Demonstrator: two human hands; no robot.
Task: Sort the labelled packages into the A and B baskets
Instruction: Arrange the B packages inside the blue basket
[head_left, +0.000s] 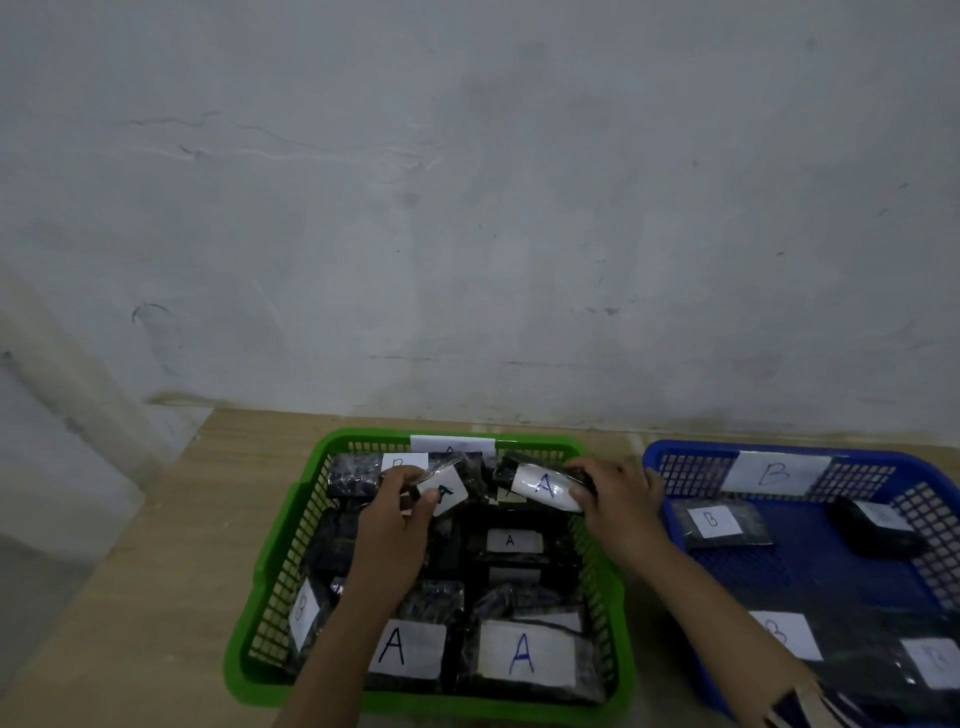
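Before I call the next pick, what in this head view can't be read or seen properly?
- Green basket's own tag: letter cut by the rim.
- Package at back left: label half covered by the left hand.
- Left-wall package: label seen edge-on, probably B.
- Black package in the blue basket: label too faint.
- Blue basket's near right corner: cut off by the frame edge.
- Label under the right hand's package: mostly hidden.

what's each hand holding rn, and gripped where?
Left hand pinches a small A-labelled package at its left edge. Right hand grips another A-labelled package by its right end. Both are over the green basket.
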